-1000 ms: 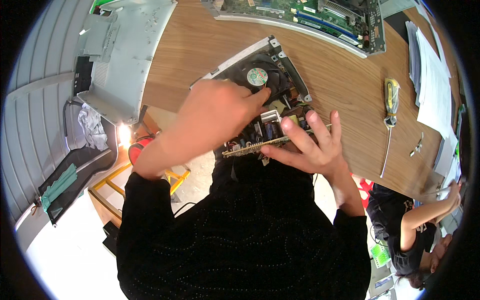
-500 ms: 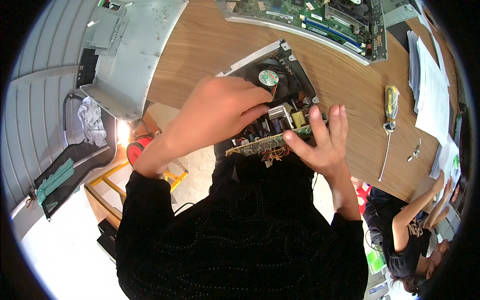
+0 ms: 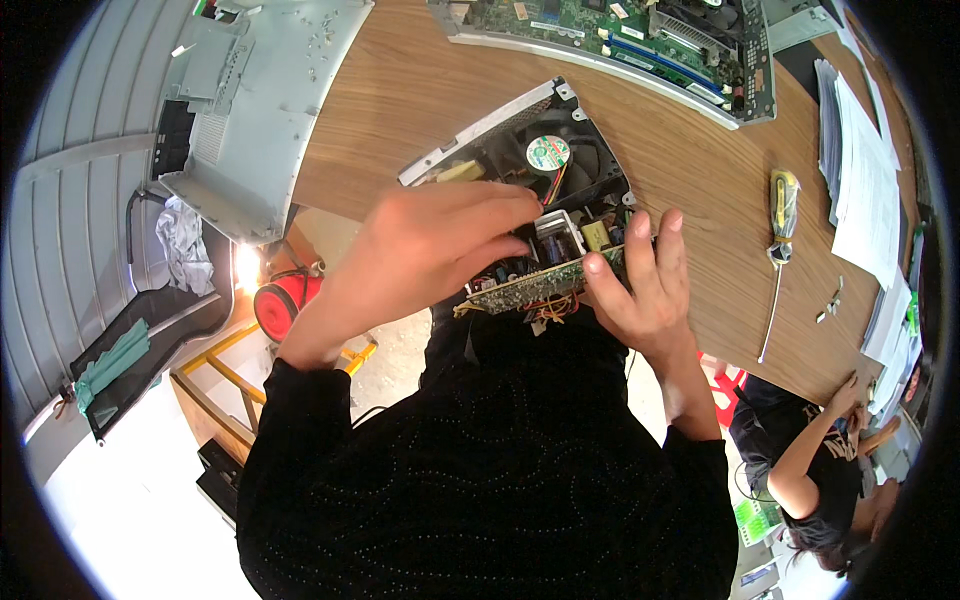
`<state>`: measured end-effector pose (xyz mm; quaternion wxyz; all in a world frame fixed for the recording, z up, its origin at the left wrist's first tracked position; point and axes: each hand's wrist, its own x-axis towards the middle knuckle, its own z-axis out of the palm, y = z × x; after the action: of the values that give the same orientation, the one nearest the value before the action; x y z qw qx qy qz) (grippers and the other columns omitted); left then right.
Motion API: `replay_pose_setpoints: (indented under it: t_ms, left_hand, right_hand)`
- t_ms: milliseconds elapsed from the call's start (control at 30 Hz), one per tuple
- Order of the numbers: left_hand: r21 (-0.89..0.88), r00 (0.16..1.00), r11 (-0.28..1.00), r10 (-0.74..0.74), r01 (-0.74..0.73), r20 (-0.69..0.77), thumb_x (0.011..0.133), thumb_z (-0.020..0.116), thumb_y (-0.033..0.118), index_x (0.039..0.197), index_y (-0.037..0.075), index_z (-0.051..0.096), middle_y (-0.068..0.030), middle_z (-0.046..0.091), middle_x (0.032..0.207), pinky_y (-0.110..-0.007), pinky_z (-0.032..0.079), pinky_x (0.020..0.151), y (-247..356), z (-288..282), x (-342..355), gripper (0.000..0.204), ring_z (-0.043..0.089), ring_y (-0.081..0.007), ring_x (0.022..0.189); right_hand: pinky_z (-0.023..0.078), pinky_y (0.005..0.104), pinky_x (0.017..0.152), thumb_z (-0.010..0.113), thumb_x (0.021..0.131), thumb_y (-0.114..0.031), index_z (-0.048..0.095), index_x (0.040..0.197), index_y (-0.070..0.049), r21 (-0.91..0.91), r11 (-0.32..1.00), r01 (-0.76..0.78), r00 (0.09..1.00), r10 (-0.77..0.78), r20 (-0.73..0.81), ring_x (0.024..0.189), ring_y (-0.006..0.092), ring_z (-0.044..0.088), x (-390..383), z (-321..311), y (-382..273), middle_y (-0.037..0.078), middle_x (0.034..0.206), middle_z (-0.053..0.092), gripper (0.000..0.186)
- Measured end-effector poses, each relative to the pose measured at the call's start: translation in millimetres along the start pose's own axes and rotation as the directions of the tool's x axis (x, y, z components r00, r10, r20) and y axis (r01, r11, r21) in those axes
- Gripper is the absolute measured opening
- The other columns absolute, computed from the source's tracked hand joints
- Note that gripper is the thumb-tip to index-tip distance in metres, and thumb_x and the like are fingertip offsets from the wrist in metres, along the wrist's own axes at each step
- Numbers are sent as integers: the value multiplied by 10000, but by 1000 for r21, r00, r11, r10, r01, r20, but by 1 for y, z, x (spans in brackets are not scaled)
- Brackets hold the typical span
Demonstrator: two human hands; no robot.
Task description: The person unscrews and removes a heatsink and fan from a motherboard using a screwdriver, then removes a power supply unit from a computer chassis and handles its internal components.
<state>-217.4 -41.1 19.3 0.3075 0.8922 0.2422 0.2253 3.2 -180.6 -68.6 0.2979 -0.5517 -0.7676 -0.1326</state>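
Observation:
An opened power supply [image 3: 480, 128] lies at the table's near edge, its metal housing tilted toward me. Inside it sits a black fan [image 3: 582, 160] with a round label and a thin coloured cable [image 3: 557, 184]. A green circuit board [image 3: 530, 290] stands at the near side, crowded with components, with loose wires hanging below. My left hand [image 3: 425, 235] reaches in from the left, fingers curled beside the cable's lower end; whatever they hold is hidden. With thumb and fingers on either side, my right hand [image 3: 648, 290] grips the board's right end.
An open computer chassis with a motherboard [image 3: 570, 25] stands at the far side. At right lie a screwdriver [image 3: 783, 215], small pieces [image 3: 833, 300] and stacked papers [image 3: 862, 190]. A metal panel [image 3: 265, 120] is at left. A co-worker [image 3: 815, 470] is at the lower right.
My left hand has drawn slightly left and toward me, uncovering more of the housing. The fan's label sits slightly farther right. My right hand has barely shifted. The co-worker's arms have moved lower.

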Motion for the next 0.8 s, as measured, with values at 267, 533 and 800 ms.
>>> replay_pose_setpoints:
  t_ms: [267, 533, 800]
  left_hand:
    - [40, 994, 999, -31, 27, 107, 763, 800, 47, 1124, 61, 703, -89, 657, 958, -374, 565, 743, -9, 1, 5, 374, 677, -287, 910]
    - [335, 969, 941, -45, -40, 242, 740, 804, 94, 1220, 78, 643, -76, 656, 1031, -394, 556, 759, 3, -2, 15, 506, 663, -279, 965]
    - [209, 992, 976, -88, 67, 92, 767, 764, 18, 1210, 90, 666, -73, 672, 914, -329, 542, 669, 2, 5, 23, 460, 690, -220, 762]
  right_hand:
    - [510, 555, 1004, 739, 916, -179, 588, 1349, -264, 147, 986, -83, 992, 96, -84, 1334, 503, 503, -4, 2, 0, 221, 1486, 511, 466]
    - [548, 535, 944, 775, 861, -95, 579, 1344, -200, 301, 943, -145, 964, 202, -171, 1243, 509, 576, -6, 11, -4, 291, 1485, 464, 531]
    - [563, 486, 925, 800, 799, -25, 623, 1314, -212, 228, 958, -173, 962, 214, -169, 1182, 460, 617, -13, 13, -11, 279, 1468, 457, 576]
